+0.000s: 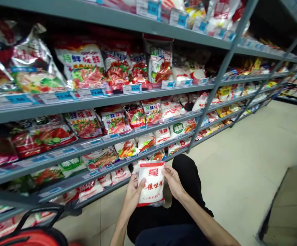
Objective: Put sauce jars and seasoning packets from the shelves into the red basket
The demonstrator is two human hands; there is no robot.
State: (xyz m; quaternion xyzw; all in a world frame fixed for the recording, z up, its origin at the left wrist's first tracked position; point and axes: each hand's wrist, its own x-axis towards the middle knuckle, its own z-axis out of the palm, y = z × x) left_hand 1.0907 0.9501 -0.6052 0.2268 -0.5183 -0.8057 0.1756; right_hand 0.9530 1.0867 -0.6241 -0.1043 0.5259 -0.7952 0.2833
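Observation:
A white plastic bag of seasoning [152,184] with red print and a red top band is held upright above my lap, its front facing me. My left hand [135,189] grips its left side, the thumb pressed on the front. At the upper right edge, my right hand [173,181] pinches the bag between thumb and fingers. Similar white bags with red print [120,174] lie on the low shelf just beyond my left hand. My bent knee in black trousers [186,174] is beside the right hand.
Grey metal shelving [128,97] full of seasoning packets [80,65] runs along the left and ahead, with price tags on its edges. A red basket [33,237] with a black handle is at lower left. Tiled floor [235,160] stretches right, towards a cardboard box [289,208].

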